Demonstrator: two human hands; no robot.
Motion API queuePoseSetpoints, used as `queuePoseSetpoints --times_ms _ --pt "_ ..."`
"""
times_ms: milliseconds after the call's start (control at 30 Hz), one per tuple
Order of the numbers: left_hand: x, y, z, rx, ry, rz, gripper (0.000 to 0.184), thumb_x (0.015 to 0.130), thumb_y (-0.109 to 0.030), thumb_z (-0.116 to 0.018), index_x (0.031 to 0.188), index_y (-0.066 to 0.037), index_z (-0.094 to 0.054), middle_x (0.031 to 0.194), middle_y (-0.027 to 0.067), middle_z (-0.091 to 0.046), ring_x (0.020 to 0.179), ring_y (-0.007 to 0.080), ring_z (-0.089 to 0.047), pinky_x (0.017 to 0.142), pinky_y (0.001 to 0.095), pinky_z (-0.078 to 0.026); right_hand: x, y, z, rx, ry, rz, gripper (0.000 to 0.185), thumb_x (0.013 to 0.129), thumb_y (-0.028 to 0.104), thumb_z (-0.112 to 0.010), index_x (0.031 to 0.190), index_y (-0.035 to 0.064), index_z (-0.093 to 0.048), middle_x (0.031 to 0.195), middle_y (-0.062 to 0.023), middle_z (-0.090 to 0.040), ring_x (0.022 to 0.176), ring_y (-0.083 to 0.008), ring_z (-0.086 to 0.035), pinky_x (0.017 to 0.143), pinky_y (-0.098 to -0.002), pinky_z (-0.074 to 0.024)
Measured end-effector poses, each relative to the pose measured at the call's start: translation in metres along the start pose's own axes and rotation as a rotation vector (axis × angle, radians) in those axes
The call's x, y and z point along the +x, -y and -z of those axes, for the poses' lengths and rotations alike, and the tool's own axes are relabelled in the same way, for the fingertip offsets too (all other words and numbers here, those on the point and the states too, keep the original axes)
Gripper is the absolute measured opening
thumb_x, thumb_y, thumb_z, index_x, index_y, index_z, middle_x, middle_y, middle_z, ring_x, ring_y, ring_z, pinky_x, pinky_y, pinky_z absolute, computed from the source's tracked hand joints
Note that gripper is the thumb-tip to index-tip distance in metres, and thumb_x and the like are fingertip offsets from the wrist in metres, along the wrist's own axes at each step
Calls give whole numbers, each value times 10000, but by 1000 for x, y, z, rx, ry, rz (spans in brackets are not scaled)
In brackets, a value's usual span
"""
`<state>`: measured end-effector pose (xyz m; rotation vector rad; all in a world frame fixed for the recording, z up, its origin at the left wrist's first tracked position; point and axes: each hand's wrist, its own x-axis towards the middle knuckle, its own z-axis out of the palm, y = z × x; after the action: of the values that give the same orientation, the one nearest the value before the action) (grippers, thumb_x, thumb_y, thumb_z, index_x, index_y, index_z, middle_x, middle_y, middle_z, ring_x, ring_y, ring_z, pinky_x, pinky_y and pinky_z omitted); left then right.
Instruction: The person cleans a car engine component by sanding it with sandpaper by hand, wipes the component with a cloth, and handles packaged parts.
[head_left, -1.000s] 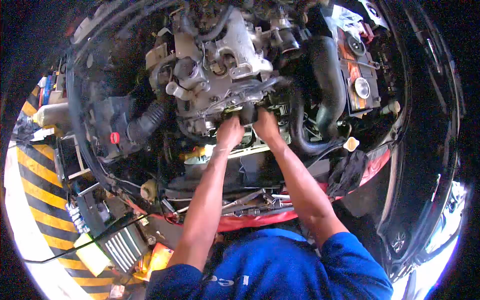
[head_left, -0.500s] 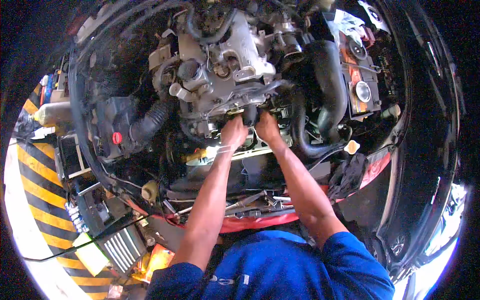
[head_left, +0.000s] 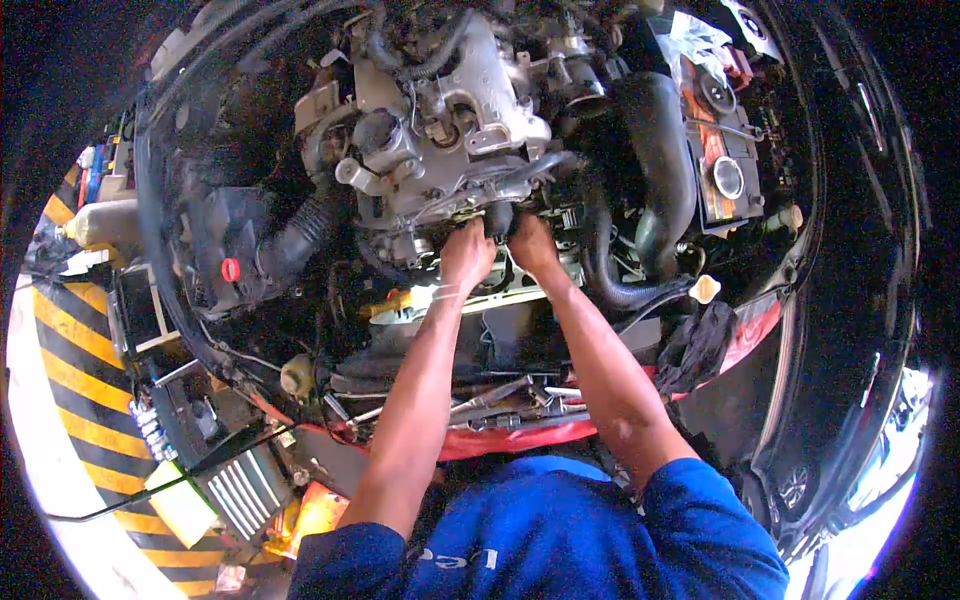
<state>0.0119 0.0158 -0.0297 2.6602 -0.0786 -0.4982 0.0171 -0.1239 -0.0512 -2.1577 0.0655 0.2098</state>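
Note:
Both hands reach into the front of an engine bay, below the grey metal engine [head_left: 490, 90]. A short, dark, hose-like part [head_left: 501, 220] stands between them. My left hand [head_left: 467, 255] is closed against its left side, with the fingertips hidden under the engine. Opposite it, my right hand [head_left: 534, 246] is curled against the right side, its fingers partly in shadow. The far end of the dark part is out of sight. Just below the hands runs a pale bar [head_left: 510, 299], and a lit yellow work lamp [head_left: 400, 303] lies left of my left wrist.
Several wrenches and sockets [head_left: 500, 402] lie along the front edge above a red bumper [head_left: 520, 437]. A thick black hose [head_left: 655, 170] and a battery [head_left: 735, 190] sit at right. A ribbed intake hose [head_left: 300, 240] is at left, and a tool chest [head_left: 245, 495] stands lower left.
Both hands stay at the dark hose-like part, with only a slight shift of the fingers and wrists. The view has moved a little.

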Motion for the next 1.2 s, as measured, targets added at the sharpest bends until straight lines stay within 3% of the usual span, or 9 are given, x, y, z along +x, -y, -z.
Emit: queuePoseSetpoints --times_ms 233,367,500,633,767,800,933,1067,1200 --pt "8 1 1 -43 -101 -61 243 780 -179 -548 915 22 -530 807 247 -615 789 414 -614 707 497 -497 3 6 6 68 18 -69 179 736 101 -560 874 -10 -586 781 -302 -593 777 -460 -588 666 -515 -480" --pt "6 21 -30 -69 122 35 263 769 -199 -552 925 13 -549 775 246 -617 760 417 -616 703 516 -495 -3 15 12 -120 -42 -7 182 717 104 -567 866 6 -604 783 -285 -607 776 -451 -594 676 -509 -478" --pt "13 5 -4 -6 -99 -69 280 755 -181 -558 934 33 -542 847 255 -622 779 425 -614 732 488 -500 7 5 6 -2 44 -66 274 683 95 -570 941 4 -565 765 -272 -611 776 -457 -592 689 -516 -470" --pt "5 22 -25 -56 95 -27 242 757 -151 -536 917 31 -535 860 257 -617 798 426 -611 722 500 -493 -5 21 14 -60 -94 -11 185 694 96 -569 832 -20 -610 791 -276 -612 786 -456 -594 681 -484 -479" --pt "12 -3 3 -70 -21 22 275 734 -169 -600 916 24 -525 846 257 -618 801 412 -622 725 496 -495 13 -28 -14 -24 88 -143 276 664 76 -579 929 1 -584 777 -276 -611 783 -456 -595 676 -516 -474" --pt "7 0 -6 -43 -145 -50 265 736 -185 -606 890 15 -528 849 252 -621 793 401 -625 718 504 -490 7 -12 -6 -34 27 -80 331 657 66 -576 984 14 -565 769 -284 -608 770 -455 -601 681 -514 -476" --pt "4 19 -26 -24 112 23 216 787 -185 -565 876 8 -526 821 228 -619 777 393 -624 689 514 -492 -5 21 12 -186 -43 -56 237 681 69 -562 900 -21 -571 764 -285 -607 751 -463 -595 658 -473 -487" --pt "9 1 -6 1 -148 -40 241 773 -205 -604 865 9 -541 861 244 -627 829 391 -631 715 487 -511 6 -10 -5 -5 25 -83 234 681 68 -563 896 -24 -559 776 -281 -605 764 -462 -588 683 -510 -478" --pt "0 12 -15 0 35 -25 223 786 -198 -577 864 10 -556 819 223 -627 799 392 -626 712 481 -519 -4 12 6 -174 -133 63 189 700 93 -550 839 -34 -570 788 -281 -605 770 -467 -583 657 -486 -478"
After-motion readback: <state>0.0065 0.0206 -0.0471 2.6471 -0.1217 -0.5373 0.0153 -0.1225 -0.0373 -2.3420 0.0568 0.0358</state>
